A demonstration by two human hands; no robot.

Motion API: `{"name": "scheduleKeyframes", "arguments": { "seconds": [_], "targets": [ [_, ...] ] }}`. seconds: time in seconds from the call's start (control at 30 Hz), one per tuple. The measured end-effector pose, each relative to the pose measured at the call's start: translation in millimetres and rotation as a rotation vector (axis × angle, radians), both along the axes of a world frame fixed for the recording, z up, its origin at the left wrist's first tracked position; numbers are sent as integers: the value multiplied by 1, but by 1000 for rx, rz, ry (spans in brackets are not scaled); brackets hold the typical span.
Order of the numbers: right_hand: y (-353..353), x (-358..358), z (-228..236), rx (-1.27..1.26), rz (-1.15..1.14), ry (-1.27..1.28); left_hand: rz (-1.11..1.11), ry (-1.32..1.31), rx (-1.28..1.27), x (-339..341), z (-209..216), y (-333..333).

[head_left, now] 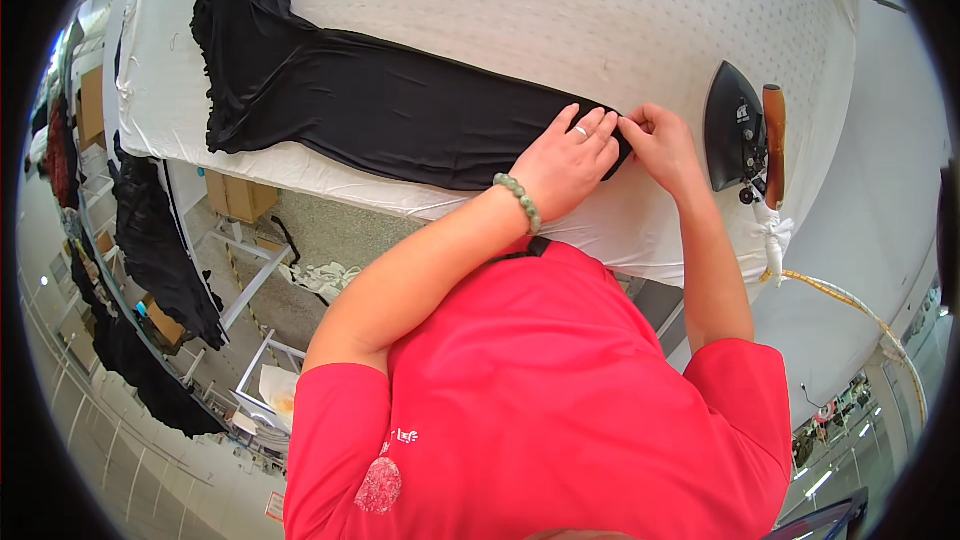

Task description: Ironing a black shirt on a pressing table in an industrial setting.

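Note:
A black garment (390, 100) of thin stretchy cloth lies on the white padded ironing table. One long part of it, like a sleeve or a trouser leg, runs to the right, and its left edge looks ruffled. My left hand (565, 162), with a ring and a green bead bracelet, rests flat on the right end of this part, fingers stretched out. At the far corner of that end, my right hand (657, 143) pinches the cloth edge between thumb and fingers. An iron (733, 125) with a wooden handle stands to the right of my right hand, apart from it.
The ironing table's cover (500, 0) extends beyond the garment. From the iron a yellowish hose (850, 300) runs off to the lower right. Black clothes (165, 240) hang on a rack at the left, near a cardboard box (240, 197) and a white metal frame (255, 285).

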State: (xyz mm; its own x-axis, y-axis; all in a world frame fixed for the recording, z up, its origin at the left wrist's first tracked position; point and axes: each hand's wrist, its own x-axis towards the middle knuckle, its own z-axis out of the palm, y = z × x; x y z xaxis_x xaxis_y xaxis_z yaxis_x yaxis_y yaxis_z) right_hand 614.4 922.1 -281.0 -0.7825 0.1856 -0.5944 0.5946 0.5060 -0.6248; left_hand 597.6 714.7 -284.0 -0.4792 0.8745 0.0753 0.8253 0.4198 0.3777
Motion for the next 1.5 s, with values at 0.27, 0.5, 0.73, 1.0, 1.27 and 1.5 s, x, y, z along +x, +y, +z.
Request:
{"name": "scheduleKeyframes", "arguments": {
  "seconds": [0.27, 0.5, 0.73, 1.0, 1.27, 1.5],
  "targets": [
    [47, 18, 70, 884, 83, 892, 50, 81, -94, 12, -1, 12],
    [90, 11, 70, 782, -275, 105, 43, 189, -154, 19, -4, 17],
    [27, -76, 61, 758, 270, 308, 62, 229, -159, 22, -2, 22],
    [-44, -120, 71, 546, 874, 364, 81, 258, -49, 20, -4, 15],
    [-34, -95, 72, 580, 954, 305, 290, 288, 127, -110, -7, -157],
    [-46, -100, 63, 598, 828, 367, 275, -43, -374, -269, 18, -300]
  ]
}}
